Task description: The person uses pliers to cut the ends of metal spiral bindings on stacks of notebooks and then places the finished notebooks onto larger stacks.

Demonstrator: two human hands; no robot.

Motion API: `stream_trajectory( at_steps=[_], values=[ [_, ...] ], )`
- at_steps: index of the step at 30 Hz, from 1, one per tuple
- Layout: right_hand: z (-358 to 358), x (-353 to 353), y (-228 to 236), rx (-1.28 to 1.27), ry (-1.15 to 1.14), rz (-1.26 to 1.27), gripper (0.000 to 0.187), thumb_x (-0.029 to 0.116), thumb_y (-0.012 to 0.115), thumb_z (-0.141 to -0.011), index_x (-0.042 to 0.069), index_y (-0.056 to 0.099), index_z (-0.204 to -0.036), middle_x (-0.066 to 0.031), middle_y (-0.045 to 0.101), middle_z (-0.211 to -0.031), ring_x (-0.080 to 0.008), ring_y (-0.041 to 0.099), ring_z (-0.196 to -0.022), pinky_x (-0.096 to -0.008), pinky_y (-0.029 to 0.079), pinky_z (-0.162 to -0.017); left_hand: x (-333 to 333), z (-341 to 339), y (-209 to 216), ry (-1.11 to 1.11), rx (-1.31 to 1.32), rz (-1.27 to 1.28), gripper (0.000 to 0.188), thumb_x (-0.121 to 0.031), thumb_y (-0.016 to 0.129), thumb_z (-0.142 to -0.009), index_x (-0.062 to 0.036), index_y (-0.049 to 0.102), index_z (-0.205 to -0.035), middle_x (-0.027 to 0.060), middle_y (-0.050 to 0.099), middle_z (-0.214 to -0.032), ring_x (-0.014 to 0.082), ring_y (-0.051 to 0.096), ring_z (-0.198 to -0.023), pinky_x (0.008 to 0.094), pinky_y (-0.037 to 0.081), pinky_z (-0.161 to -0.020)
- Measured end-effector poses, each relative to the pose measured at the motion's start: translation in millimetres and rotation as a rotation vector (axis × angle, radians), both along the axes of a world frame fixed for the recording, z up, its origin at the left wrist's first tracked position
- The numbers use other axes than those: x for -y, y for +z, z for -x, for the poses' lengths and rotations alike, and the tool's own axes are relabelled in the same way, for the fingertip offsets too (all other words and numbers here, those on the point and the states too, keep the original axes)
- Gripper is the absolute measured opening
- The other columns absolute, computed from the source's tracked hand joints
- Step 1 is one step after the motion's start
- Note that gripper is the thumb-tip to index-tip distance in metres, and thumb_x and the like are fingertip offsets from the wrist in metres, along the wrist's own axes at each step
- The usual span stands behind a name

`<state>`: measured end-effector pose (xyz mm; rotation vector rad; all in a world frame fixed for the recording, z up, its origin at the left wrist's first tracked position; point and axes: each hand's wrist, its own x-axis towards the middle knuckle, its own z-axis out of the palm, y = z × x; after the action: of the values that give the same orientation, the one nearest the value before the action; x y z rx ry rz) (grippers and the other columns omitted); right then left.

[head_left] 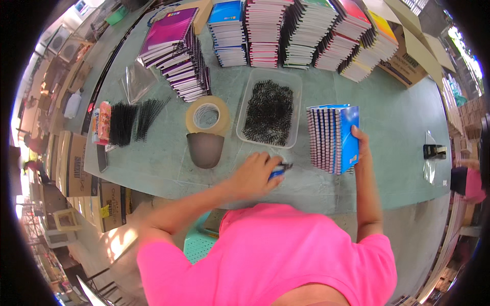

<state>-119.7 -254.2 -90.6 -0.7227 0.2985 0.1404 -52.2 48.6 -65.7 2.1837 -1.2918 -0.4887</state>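
the work surface is a pale green table (398, 117) with thin joint lines, seen from above. around it the room is crowded: brown cardboard boxes (81, 168) stand at the left side on the floor, and more open cartons (413, 56) are at the far right corner of the table. along the far edge there are tall stacks of spiral notebooks (301, 30), and a slanted purple pile (178, 51) at the far left. nearer lie black binding coils (135, 120), a roll of brown tape (207, 116), a brown cup-shaped thing (205, 149) and a clear plastic tray (255, 86) full of small black pieces.

a batch of blue notebooks (334, 137) stands on edge on the table, right of the tray. the covers face left and right, the spiral spines point toward the person, and the long axis of each book goes away from the person, almost upright in the picture.

the right hand (361, 145) lies against the blue cover of the outermost book at the right side, fingers stretched along it, holding the batch upright; it is more pressing than clenching.

the left hand (255, 175) rests on the table near the front edge, just left of the batch. it is closed around a small blue tool (278, 172) with a dark tip that shows out toward the notebooks. the hand is a little blurred.
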Motion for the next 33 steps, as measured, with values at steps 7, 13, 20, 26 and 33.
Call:
stream_trajectory(
  at_steps=[7,13,20,26,33],
  values=[
    [20.5,-8.6,32.4,-0.078,0.351,0.635,0.084,0.037,0.075,-0.058,-0.003,0.039,-0.123,-0.0190,0.055,-0.111,-0.0309,0.056,-0.098,-0.0386,0.046,-0.085,-17.0,38.3,-54.2,0.121,0.153,0.246,0.064,-0.036,0.064,-0.074,-0.0051,0.039,-0.125,0.0197,0.043,-0.114,0.0344,0.043,-0.105,0.0459,0.033,-0.093],
    [-5.4,-74.1,67.5,0.050,1.060,1.342,0.093,0.043,0.077,-0.054,-0.006,0.037,-0.121,-0.0231,0.056,-0.106,-0.0309,0.057,-0.095,-0.0351,0.045,-0.082,31.4,-1.5,12.8,-0.127,-0.337,0.189,0.101,-0.043,0.076,-0.060,-0.0102,0.020,-0.138,0.0191,0.043,-0.120,0.0302,0.046,-0.106,0.0382,0.039,-0.090],
    [5.0,-87.1,82.2,0.114,1.294,1.513,0.090,0.050,0.076,-0.056,-0.010,0.040,-0.112,-0.0244,0.059,-0.096,-0.0313,0.059,-0.090,-0.0343,0.046,-0.077,32.3,13.2,-20.1,-0.273,-0.692,0.182,0.114,-0.034,0.081,-0.057,-0.0114,0.007,-0.140,0.0206,0.045,-0.118,0.0277,0.047,-0.108,0.0343,0.036,-0.093],
    [-29.2,-27.9,72.8,0.032,1.287,0.775,0.093,0.057,0.065,-0.065,-0.007,0.034,-0.125,-0.0249,0.051,-0.114,-0.0319,0.056,-0.097,-0.0370,0.046,-0.082,40.3,7.0,37.5,-0.025,-1.107,0.245,0.101,-0.017,0.078,-0.056,-0.0070,0.018,-0.138,0.0174,0.047,-0.116,0.0240,0.048,-0.106,0.0347,0.037,-0.093],
    [0.0,-67.8,47.2,0.233,0.085,-0.176,0.105,0.072,0.053,-0.064,-0.002,0.023,-0.132,-0.0176,0.038,-0.131,-0.0307,0.043,-0.115,-0.0455,0.037,-0.095,15.4,-13.1,47.9,0.343,-1.337,0.856,0.087,-0.024,0.079,-0.060,-0.0018,0.032,-0.129,0.0153,0.051,-0.112,0.0254,0.051,-0.102,0.0346,0.042,-0.088]
  ],
)
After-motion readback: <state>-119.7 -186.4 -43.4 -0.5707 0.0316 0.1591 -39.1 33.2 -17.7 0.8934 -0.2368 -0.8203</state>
